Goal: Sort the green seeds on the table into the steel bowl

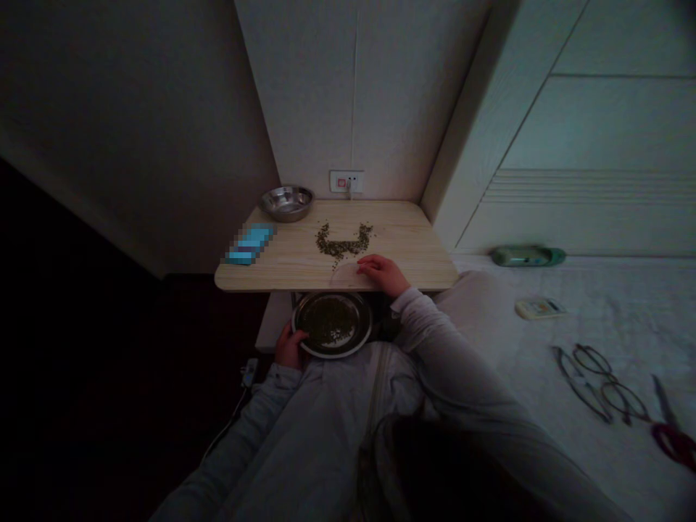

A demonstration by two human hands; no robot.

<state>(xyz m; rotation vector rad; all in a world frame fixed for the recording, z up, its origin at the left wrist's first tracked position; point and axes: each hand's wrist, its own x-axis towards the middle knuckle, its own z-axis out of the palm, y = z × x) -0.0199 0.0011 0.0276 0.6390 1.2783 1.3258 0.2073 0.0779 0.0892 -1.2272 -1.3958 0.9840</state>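
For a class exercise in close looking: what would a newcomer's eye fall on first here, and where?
Probably the U-shaped scatter of small green beans on the pale wooden tabletop, with the right hand holding a thin translucent sheet just in front. Next, the metal dish of similar beans by the near edge, its rim gripped by the left hand. The pixelated bright-blue patch at the tabletop's left stands out too.

Grains (loose) on table

Red-handled scissors lie to the right of the eyeglasses; beyond the eyeglasses lie a remote control and, farther off, a green container.
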